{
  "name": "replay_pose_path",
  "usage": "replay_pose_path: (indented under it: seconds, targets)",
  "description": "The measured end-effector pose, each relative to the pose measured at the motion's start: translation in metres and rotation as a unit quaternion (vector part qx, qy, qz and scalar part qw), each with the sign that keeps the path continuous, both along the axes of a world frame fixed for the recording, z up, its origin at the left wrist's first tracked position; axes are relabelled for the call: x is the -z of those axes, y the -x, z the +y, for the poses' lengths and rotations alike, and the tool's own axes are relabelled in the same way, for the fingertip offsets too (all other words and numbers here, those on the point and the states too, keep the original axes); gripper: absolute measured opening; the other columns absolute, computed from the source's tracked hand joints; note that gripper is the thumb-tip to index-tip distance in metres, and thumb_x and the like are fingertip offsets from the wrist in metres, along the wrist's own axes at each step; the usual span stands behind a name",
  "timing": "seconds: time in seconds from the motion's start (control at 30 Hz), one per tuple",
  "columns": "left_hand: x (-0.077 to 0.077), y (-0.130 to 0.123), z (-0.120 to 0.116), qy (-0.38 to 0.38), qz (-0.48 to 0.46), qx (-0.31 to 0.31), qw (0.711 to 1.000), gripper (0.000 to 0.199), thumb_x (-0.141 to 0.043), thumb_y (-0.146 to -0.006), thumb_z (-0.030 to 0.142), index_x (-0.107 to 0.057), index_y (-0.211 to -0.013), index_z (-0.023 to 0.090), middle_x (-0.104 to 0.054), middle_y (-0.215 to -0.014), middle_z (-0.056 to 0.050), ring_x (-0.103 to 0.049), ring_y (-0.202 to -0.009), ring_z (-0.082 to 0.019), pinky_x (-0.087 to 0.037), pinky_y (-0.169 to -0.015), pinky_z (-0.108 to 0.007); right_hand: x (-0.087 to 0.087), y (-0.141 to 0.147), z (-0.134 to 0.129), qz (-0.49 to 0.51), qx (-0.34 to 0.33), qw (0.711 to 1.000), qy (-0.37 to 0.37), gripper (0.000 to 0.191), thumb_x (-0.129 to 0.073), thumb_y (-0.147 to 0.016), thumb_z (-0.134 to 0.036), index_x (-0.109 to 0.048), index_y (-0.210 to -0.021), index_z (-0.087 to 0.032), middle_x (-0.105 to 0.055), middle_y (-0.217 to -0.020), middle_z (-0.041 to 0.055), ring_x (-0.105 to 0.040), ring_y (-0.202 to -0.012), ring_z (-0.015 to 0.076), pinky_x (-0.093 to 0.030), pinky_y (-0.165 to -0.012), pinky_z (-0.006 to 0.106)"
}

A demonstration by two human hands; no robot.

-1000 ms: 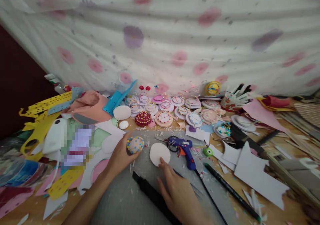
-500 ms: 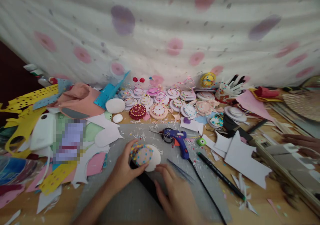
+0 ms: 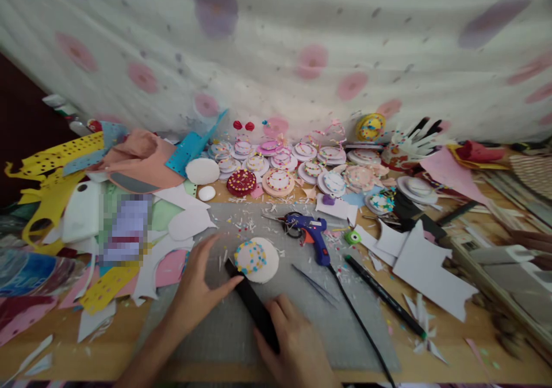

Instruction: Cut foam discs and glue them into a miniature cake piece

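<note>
My left hand (image 3: 194, 290) is open, its fingers and thumb spread apart. The thumb tip is close to the upper end of a black strip (image 3: 252, 304), perhaps touching it. Lower on the mat, my right hand (image 3: 297, 339) has its thumb and fingers on either side of that strip's near end, gripping it. Just beyond the strip rests a small white foam disc (image 3: 271, 261) carrying a smaller round piece edged with blue and yellow dots (image 3: 250, 256). Neither hand touches this piece. Dark tweezers (image 3: 314, 284) lie to its right.
A blue glue gun (image 3: 313, 230) and its cord lie on the grey cutting mat (image 3: 202, 342). Right of these are a green-ended black marker (image 3: 386, 296) and white offcuts (image 3: 431, 273). Small decorated hats (image 3: 278, 181) line the back. Foam scraps (image 3: 125, 164) crowd the left. Another person's hand (image 3: 530, 244) shows far right.
My left hand has let go of the dotted hat piece, which now rests flat on the mat. My right hand has moved down onto the black strip. The view has shifted slightly.
</note>
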State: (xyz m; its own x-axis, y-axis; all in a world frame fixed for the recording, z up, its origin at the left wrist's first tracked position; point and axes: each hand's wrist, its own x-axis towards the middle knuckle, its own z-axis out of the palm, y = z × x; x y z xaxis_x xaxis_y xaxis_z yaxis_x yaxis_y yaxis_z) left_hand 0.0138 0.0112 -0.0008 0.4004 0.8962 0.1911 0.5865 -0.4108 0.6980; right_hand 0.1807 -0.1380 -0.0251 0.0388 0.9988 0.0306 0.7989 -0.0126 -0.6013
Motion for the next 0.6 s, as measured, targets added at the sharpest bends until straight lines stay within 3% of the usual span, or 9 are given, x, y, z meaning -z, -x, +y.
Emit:
replay_pose_path:
  seconds: [0.1,0.2,0.27,0.37,0.43,0.53,0.6]
  targets:
    - [-0.001,0.027,-0.02,0.007,-0.043,-0.116,0.992,0.064,-0.075,-0.072,0.046,-0.051,-0.127,0.023,-0.058,-0.127,-0.011,-0.058,-0.114,-0.029,-0.047,-0.101,-0.048,-0.004,0.019,0.013,0.051,0.025,0.998,0.014,0.018,-0.06,-0.084,-0.018,-0.056,-0.101,-0.019,-0.064,-0.096,0.0085,-0.068,-0.081,0.0245,-0.058,-0.065,0.034]
    - [0.0,0.038,-0.045,0.1,-0.119,-0.211,0.965,0.053,-0.069,-0.074,0.055,-0.057,-0.113,0.021,-0.067,-0.105,-0.009,-0.067,-0.093,-0.025,-0.056,-0.086,-0.041,-0.014,0.041,0.031,0.116,0.022,0.993,0.03,0.017,-0.058,-0.086,-0.02,-0.057,-0.102,-0.017,-0.063,-0.1,0.01,-0.068,-0.085,0.0253,-0.058,-0.071,0.037]
    - [-0.001,0.036,-0.057,0.169,-0.147,-0.23,0.947,0.053,-0.067,-0.074,0.061,-0.06,-0.106,0.02,-0.07,-0.097,-0.008,-0.069,-0.089,-0.026,-0.059,-0.079,-0.037,-0.024,0.053,0.041,0.161,-0.015,0.986,0.035,0.02,-0.056,-0.087,-0.022,-0.057,-0.107,-0.017,-0.063,-0.102,0.0099,-0.067,-0.088,0.0248,-0.058,-0.074,0.037]
    - [-0.009,0.027,-0.059,0.221,-0.154,-0.218,0.938,0.055,-0.067,-0.072,0.063,-0.062,-0.105,0.019,-0.073,-0.1,-0.009,-0.07,-0.093,-0.027,-0.059,-0.078,-0.035,-0.038,0.058,0.046,0.204,-0.108,0.973,0.009,0.035,-0.055,-0.088,-0.023,-0.053,-0.123,-0.016,-0.061,-0.116,0.0112,-0.066,-0.099,0.0241,-0.057,-0.083,0.036]
    - [-0.016,0.023,-0.047,0.243,-0.146,-0.193,0.939,0.059,-0.065,-0.074,0.063,-0.06,-0.111,0.017,-0.073,-0.095,-0.009,-0.07,-0.086,-0.025,-0.059,-0.074,-0.034,-0.041,0.047,0.043,0.216,-0.131,0.967,-0.03,0.04,-0.054,-0.089,-0.023,-0.05,-0.129,-0.017,-0.06,-0.12,0.0109,-0.064,-0.104,0.0227,-0.056,-0.087,0.034]
    - [-0.024,0.02,-0.01,0.222,-0.078,-0.129,0.963,0.062,-0.055,-0.081,0.063,-0.054,-0.118,0.014,-0.071,-0.076,-0.005,-0.066,-0.06,-0.02,-0.056,-0.057,-0.032,-0.033,0.01,0.032,0.191,-0.039,0.975,-0.111,0.029,-0.047,-0.093,-0.019,-0.053,-0.121,-0.018,-0.061,-0.112,0.0104,-0.063,-0.096,0.0197,-0.055,-0.081,0.03]
    - [-0.025,0.017,0.02,0.131,0.039,-0.074,0.988,0.052,-0.045,-0.087,0.057,-0.055,-0.116,0.015,-0.071,-0.075,-0.004,-0.065,-0.055,-0.019,-0.054,-0.055,-0.031,-0.024,-0.021,0.023,0.142,0.064,0.976,-0.153,0.024,-0.043,-0.094,-0.015,-0.056,-0.113,-0.02,-0.061,-0.104,0.0092,-0.061,-0.089,0.0186,-0.053,-0.074,0.029]
